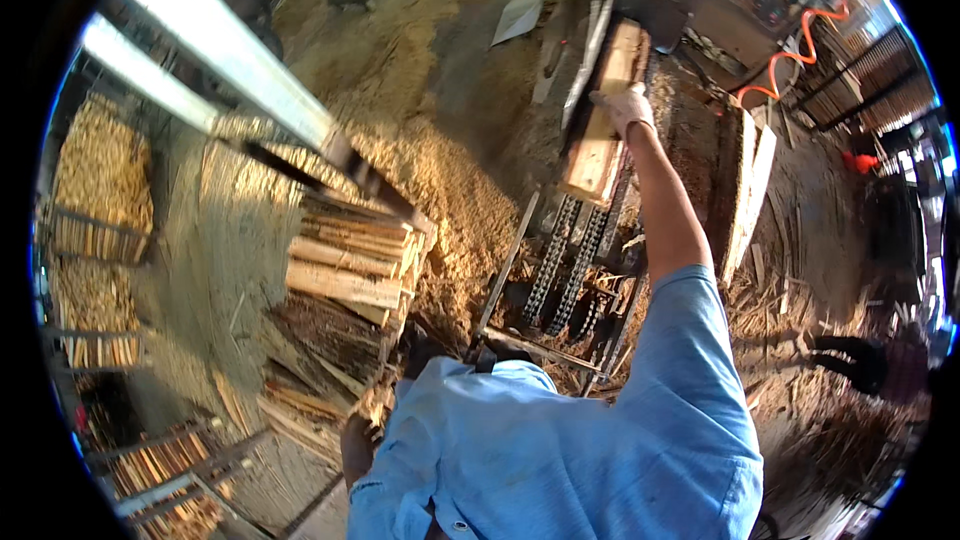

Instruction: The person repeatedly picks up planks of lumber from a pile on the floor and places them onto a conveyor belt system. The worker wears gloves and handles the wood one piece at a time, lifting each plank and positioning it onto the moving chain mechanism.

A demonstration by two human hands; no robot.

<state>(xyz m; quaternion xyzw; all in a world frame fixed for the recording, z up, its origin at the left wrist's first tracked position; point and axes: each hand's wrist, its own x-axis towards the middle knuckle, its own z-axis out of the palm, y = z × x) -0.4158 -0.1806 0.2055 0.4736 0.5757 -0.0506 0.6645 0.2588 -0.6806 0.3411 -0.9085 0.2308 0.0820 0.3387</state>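
My right arm reaches forward over a chain conveyor (567,258). My right hand (628,110), in a pale glove, lies on top of a squared wooden block (597,162) with its fingers apart. The long, pale block rests lengthwise on the conveyor's two chains. Low on my left side, my left hand (360,445) is close to a stack of rough-sawn boards (345,270). Shadow and my sleeve partly cover it, so its fingers are unclear, and I cannot tell whether it touches the wood.
A metal rail (590,40) runs along the conveyor's left side. Slabs with bark (745,190) lie to its right, below a coiled orange hose (775,75). Sawdust (440,160) covers the floor. Metal beams (240,60) cross the upper left. Another person (880,365) is at far right.
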